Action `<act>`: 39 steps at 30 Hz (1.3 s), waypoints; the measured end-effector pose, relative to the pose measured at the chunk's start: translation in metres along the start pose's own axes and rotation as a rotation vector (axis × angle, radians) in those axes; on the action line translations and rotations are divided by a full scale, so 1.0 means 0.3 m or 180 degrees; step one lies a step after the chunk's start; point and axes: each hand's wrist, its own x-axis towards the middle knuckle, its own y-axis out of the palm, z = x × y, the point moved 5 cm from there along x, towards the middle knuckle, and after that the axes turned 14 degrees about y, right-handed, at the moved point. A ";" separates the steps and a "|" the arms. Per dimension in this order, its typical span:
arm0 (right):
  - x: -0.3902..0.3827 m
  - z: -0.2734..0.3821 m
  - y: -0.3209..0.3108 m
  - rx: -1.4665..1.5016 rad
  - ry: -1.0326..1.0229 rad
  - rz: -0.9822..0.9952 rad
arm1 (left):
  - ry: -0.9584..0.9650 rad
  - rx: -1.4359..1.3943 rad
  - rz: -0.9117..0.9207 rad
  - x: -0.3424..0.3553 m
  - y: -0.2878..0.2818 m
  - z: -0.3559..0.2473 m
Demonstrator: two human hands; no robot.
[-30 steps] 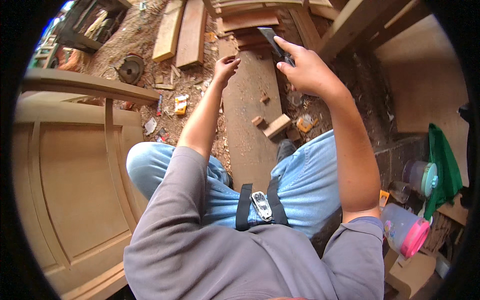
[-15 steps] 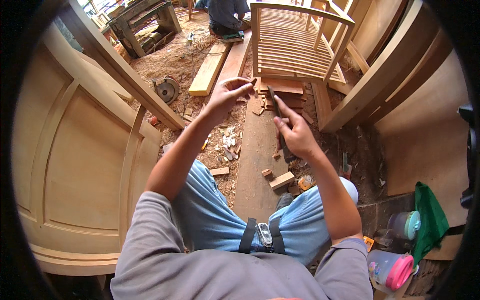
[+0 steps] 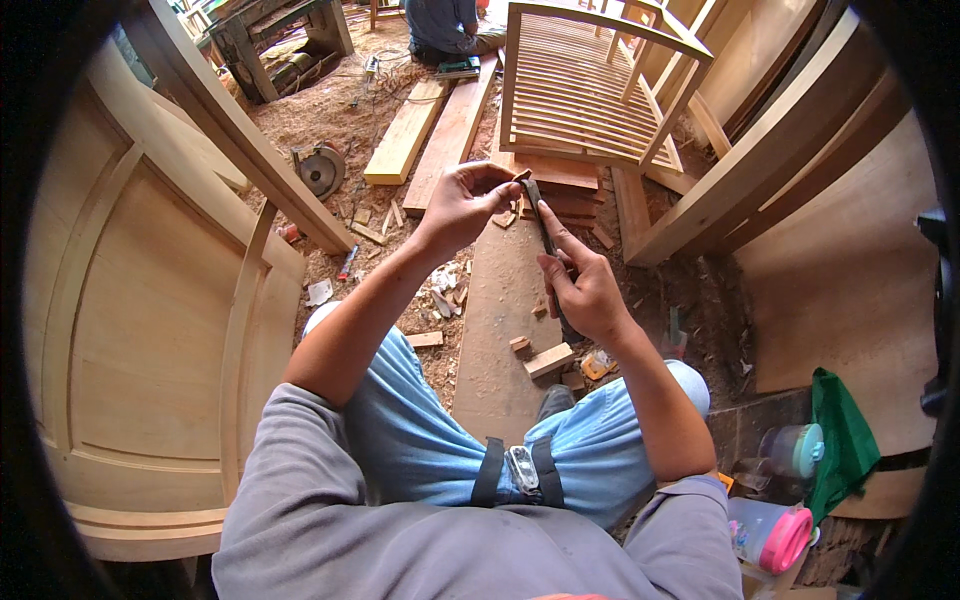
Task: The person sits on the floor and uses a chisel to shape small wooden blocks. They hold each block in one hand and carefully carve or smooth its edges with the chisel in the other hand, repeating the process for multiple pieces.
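"Chisel point(image 3: 546, 233), long, dark, flat-bladed: location?"

"Above the right edge of the wooden board point(image 3: 492, 305), toward its far end; right hand point(image 3: 590, 292) grasping it, forefinger laid along it. Left hand point(image 3: 460, 208) pinching a small brown wood piece point(image 3: 521, 176) at the tip."

"Surface and room?"

"Board flat, chip-dusted; squared offcut point(image 3: 549, 360) at its right edge. Shavings point(image 3: 335, 105) across floor point(image 3: 285, 125); smooth panelled woodwork point(image 3: 150, 330) left; slatted wooden frame point(image 3: 575, 90) beyond far end."

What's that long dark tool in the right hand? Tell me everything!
The dark tool looks like a chisel: long and slim, with a flat, greyer, metal-looking end. The right hand grips it, index finger stretched along it. It slants above the board, flat end pointing forward, close to a small brown piece the left hand pinches; I can't tell if they touch.
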 end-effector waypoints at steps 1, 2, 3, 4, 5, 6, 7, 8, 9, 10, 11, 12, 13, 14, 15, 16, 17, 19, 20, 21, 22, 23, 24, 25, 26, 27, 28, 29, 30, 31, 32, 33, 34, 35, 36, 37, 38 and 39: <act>-0.003 0.006 0.000 0.0065 -0.0119 -0.0033 | 0.0090 -0.0084 0.0070 0.002 0.004 -0.003; -0.003 0.008 0.011 -0.0057 -0.0040 -0.0053 | 0.0045 0.0094 0.0013 0.003 -0.003 -0.005; 0.001 0.024 0.008 -0.0104 -0.0145 -0.0118 | 0.0083 0.0166 0.0049 -0.001 0.002 -0.017; 0.011 0.032 0.005 -0.0239 0.0020 -0.0156 | 0.0140 0.0218 0.0057 -0.008 0.016 -0.033; 0.016 0.055 -0.033 0.0253 -0.0129 -0.0449 | 0.0157 0.0434 0.0481 -0.023 0.056 -0.049; 0.042 0.067 -0.082 0.0650 -0.0007 -0.0724 | 0.0202 0.0621 0.0880 -0.049 0.104 -0.065; 0.062 0.071 -0.144 0.0952 0.0172 -0.0977 | 0.0041 0.0947 0.1191 -0.077 0.148 -0.069; 0.063 0.088 -0.225 0.1083 -0.0101 -0.1547 | -0.0009 0.0479 0.1396 -0.126 0.223 -0.074; 0.065 0.087 -0.316 0.1110 -0.0065 -0.2167 | -0.0411 0.0147 0.1622 -0.168 0.279 -0.060; 0.052 0.083 -0.355 0.1122 -0.0300 -0.2169 | -0.0305 0.0033 0.1433 -0.169 0.288 -0.060; 0.040 0.063 -0.408 0.1158 -0.0249 -0.2326 | -0.0171 -0.0099 0.1127 -0.164 0.282 -0.056; 0.043 0.028 -0.408 0.1515 -0.0138 -0.2248 | -0.0227 -0.0211 0.0856 -0.152 0.255 -0.039; 0.039 0.002 -0.392 0.1544 -0.0063 -0.1897 | -0.0384 -0.0224 0.0553 -0.135 0.212 -0.014; 0.043 0.005 -0.356 0.1277 -0.0364 -0.1504 | -0.0403 -0.0362 0.0365 -0.117 0.173 0.001; 0.042 0.005 -0.297 0.1026 -0.0554 -0.1094 | -0.0534 -0.0424 0.0252 -0.103 0.138 0.021; 0.035 -0.009 -0.254 0.0894 -0.0434 -0.0946 | -0.0467 -0.0571 0.0219 -0.086 0.117 0.028; 0.027 0.000 -0.189 0.0742 -0.0643 -0.0563 | -0.0459 -0.0674 0.0111 -0.073 0.099 0.036; 0.025 0.002 -0.113 0.0504 -0.0433 -0.0443 | -0.0288 -0.0821 -0.0080 -0.050 0.082 0.032; 0.017 -0.003 -0.087 0.0425 -0.0159 -0.0321 | -0.0382 -0.0741 -0.0209 -0.046 0.075 0.033; 0.011 0.008 -0.068 0.0444 -0.0135 -0.0170 | -0.0209 -0.0855 -0.0180 -0.036 0.080 0.018; 0.010 0.008 -0.061 0.0307 0.0054 -0.0176 | -0.0316 -0.0723 -0.0243 -0.036 0.077 0.016; 0.004 0.014 -0.059 0.0239 0.0104 -0.0140 | -0.0291 -0.0688 -0.0266 -0.032 0.077 0.009; 0.002 0.020 -0.053 0.0226 0.0073 -0.0015 | -0.0202 -0.0676 -0.0308 -0.029 0.074 0.001; -0.002 0.021 -0.057 0.0173 0.0082 -0.0111 | -0.0248 -0.0615 -0.0278 -0.031 0.074 0.000; -0.003 0.026 -0.058 0.0173 0.0005 -0.0122 | -0.0223 -0.0575 -0.0265 -0.031 0.072 -0.002; -0.004 0.034 -0.053 0.0152 -0.0160 -0.0100 | -0.0142 -0.0583 -0.0254 -0.029 0.070 -0.005; -0.005 0.028 -0.049 0.0161 -0.0074 -0.0098 | -0.0230 -0.0563 -0.0309 -0.033 0.068 0.002; -0.004 0.028 -0.042 0.0148 -0.0080 -0.0060 | -0.0259 -0.0586 -0.0367 -0.034 0.065 0.006; -0.004 0.031 -0.037 0.0108 -0.0130 -0.0039 | -0.0206 -0.0669 -0.0369 -0.033 0.065 0.006; -0.001 0.025 -0.034 0.0128 -0.0016 0.0013 | -0.0278 -0.0637 -0.0418 -0.036 0.062 0.011; 0.001 0.020 -0.034 0.0122 0.0052 0.0046 | -0.0267 -0.0662 -0.0408 -0.036 0.061 0.012; 0.002 0.015 -0.035 0.0134 0.0082 0.0119 | -0.0212 -0.0706 -0.0398 -0.036 0.060 0.011; 0.005 0.006 -0.042 0.0077 0.0133 0.0084 | -0.0273 -0.0630 -0.0394 -0.038 0.057 0.017; 0.005 -0.004 -0.047 0.0035 0.0146 0.0092 | -0.0288 -0.0573 -0.0394 -0.040 0.053 0.022; 0.001 -0.004 -0.047 0.0081 -0.0076 0.0215 | -0.0122 -0.0593 -0.0389 -0.037 0.049 0.018; 0.004 -0.026 -0.052 -0.0042 0.0127 0.0094 | -0.0223 -0.0455 -0.0355 -0.038 0.045 0.027; 0.002 -0.033 -0.048 -0.0079 0.0093 0.0093 | -0.0142 -0.0392 -0.0320 -0.035 0.041 0.024; -0.001 -0.022 -0.039 -0.0063 -0.0213 0.0098 | -0.0044 -0.0393 -0.0219 -0.031 0.039 0.016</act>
